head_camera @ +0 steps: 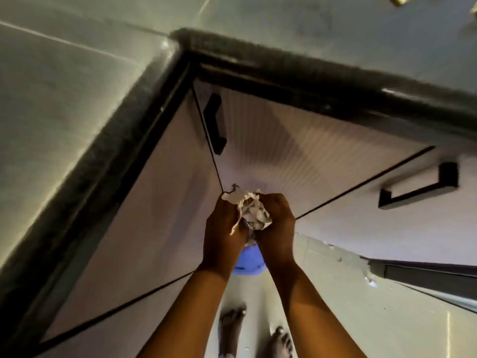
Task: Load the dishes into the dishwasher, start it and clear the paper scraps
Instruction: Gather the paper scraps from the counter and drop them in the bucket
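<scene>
Fingers first: both sets are curled in tight around a crumpled paper wad (252,211), left hand (224,226) and right hand (278,223) pressed close together with the scraps bunched between them. White torn edges poke out above the knuckles and a strip hangs down against the left palm. The wad is held in the air, right in front of the inside corner where two runs of cabinets meet.

Directly beneath the hands sits a blue tub (247,263), mostly hidden by the wrists, so its shape is hard to call. Both forearms reach up from the bottom of the view, bare. Below them, two bare feet (231,328) stand on the pale floor (335,308).

Out wider now: pale cabinet doors (271,151) on both sides of the corner, each with a black handle (214,123), another one (418,188) off to the right. A thick dark counter edge (309,82) frames the corner above, grey worktop (51,104) beyond it. A few pale specks (369,280) lie by the plinth at right; what they are is not clear.
</scene>
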